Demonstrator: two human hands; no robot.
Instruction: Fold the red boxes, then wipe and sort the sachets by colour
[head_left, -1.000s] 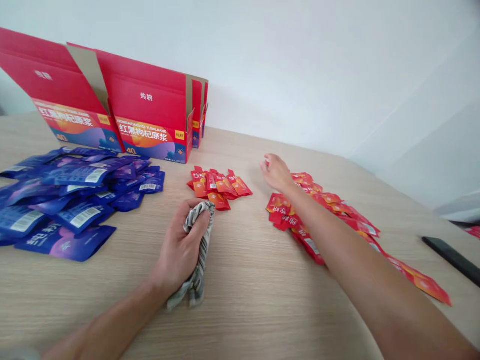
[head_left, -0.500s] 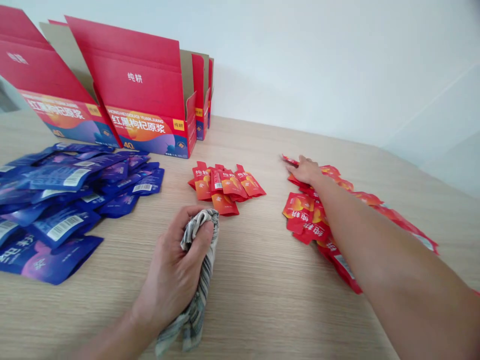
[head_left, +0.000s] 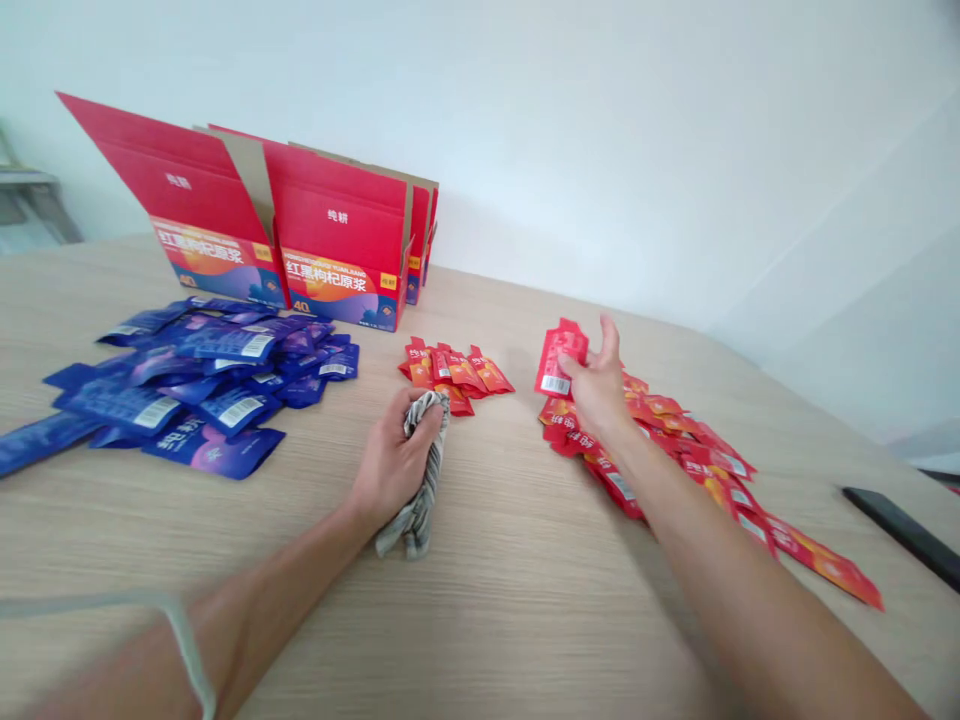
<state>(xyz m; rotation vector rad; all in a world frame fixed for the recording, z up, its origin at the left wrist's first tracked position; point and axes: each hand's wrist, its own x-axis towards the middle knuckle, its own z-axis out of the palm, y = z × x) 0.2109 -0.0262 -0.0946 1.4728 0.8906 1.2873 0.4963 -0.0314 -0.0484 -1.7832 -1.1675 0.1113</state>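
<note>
My left hand (head_left: 397, 455) is closed around a crumpled striped cloth (head_left: 421, 500), its loose end hanging down by the table. In my right hand (head_left: 598, 385) a red pouch (head_left: 561, 358) is pinched, barcode side showing and spout end up. It is held above the near end of a long pile of red pouches (head_left: 701, 450), part of which my forearm hides. Between the hands lies a small cluster of red and orange pouches (head_left: 457, 372), just beyond the cloth.
A heap of blue pouches (head_left: 217, 370) spreads over the left of the wooden table (head_left: 510, 590). Behind it stand several red cartons (head_left: 341, 260) with lids raised, near the white wall. A black phone-like object (head_left: 904, 535) lies at the right edge. A pale cord (head_left: 184, 640) crosses my left forearm.
My right hand has lifted a red pouch off the right pile and turned it upright. The left hand still grips the cloth. The view has shifted, showing more of the table.
</note>
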